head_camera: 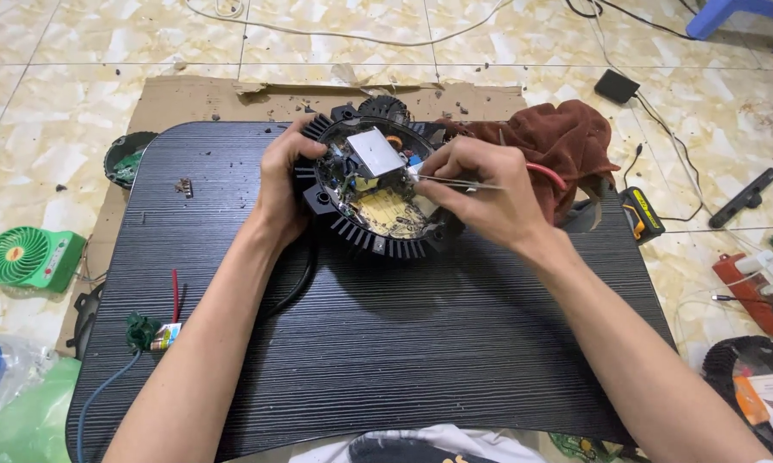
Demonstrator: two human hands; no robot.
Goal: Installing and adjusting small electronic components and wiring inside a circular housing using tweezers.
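A round black finned housing (378, 240) lies on a dark ribbed mat (378, 334). Inside it I see a yellowish circuit board (386, 210) and a white square module (374, 152). My left hand (282, 184) grips the housing's left rim. My right hand (481, 193) holds thin metal tweezers (455, 182), their tip pointing left at the board beside the white module. A black cable (296, 287) runs from the housing under my left forearm.
A brown cloth (566, 141) lies right of the housing. A green handheld fan (30, 257) sits on the tiled floor at left. A yellow-black tool (642, 214), a black adapter (617, 86) and cables lie at right. Cardboard (198, 99) lies under the mat.
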